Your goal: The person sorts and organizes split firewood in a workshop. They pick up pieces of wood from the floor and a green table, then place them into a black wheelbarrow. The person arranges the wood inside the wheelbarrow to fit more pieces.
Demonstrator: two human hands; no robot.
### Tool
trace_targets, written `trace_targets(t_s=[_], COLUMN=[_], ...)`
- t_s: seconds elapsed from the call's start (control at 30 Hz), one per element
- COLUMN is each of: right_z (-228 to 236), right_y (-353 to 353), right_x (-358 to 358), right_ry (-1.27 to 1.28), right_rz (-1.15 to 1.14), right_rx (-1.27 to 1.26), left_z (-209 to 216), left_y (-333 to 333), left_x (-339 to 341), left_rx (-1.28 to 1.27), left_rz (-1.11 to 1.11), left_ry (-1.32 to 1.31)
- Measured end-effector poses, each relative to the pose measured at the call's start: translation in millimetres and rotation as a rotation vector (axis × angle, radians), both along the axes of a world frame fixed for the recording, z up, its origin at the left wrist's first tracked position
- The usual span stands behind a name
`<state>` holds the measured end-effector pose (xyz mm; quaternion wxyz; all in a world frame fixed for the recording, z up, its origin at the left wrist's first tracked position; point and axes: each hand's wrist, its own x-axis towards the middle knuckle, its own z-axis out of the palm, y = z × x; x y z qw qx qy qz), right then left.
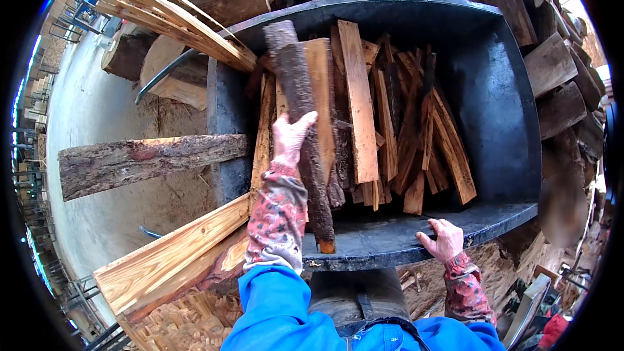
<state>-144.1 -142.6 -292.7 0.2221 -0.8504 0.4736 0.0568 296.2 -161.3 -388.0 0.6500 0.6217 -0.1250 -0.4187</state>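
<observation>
A long split piece of firewood with dark, rough bark (296, 75) lies slantwise over the left part of a dark metal tub (500, 91). My left hand (292, 136) grips its left edge, the thumb across the bark; the fingers beneath are mostly hidden. The piece's lower end reaches the tub's near side. Under and beside it lie several split sticks of firewood (359, 104), pale and brown, heaped in the tub. My right hand (445, 240) is by the tub's near rim, thumb and fingers apart, holding nothing.
Left of the tub, a bark-covered slab (149, 161) and a pale split plank (172, 253) stick outward. A splintered bundle of wood (175, 23) juts from the far left corner, near a curved metal bar (166, 77). Stacked logs (552, 68) surround the far and right sides.
</observation>
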Motion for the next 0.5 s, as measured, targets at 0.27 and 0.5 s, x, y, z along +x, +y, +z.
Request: trace_targets(t_s=[0.27,0.5], right_z=[-1.3,1.4], right_y=[-3.5,-2.5], right_x=[-5.0,-8.5], right_ry=[-0.014,-0.03], right_rz=[0.014,0.005], right_rx=[-0.026,-0.029], left_z=[-18.5,-4.8], left_y=[8.2,0.9], left_x=[82.1,-32.1], left_rx=[0.287,0.384], left_rz=[0.106,-0.26], left_ry=[-0.248,-0.712])
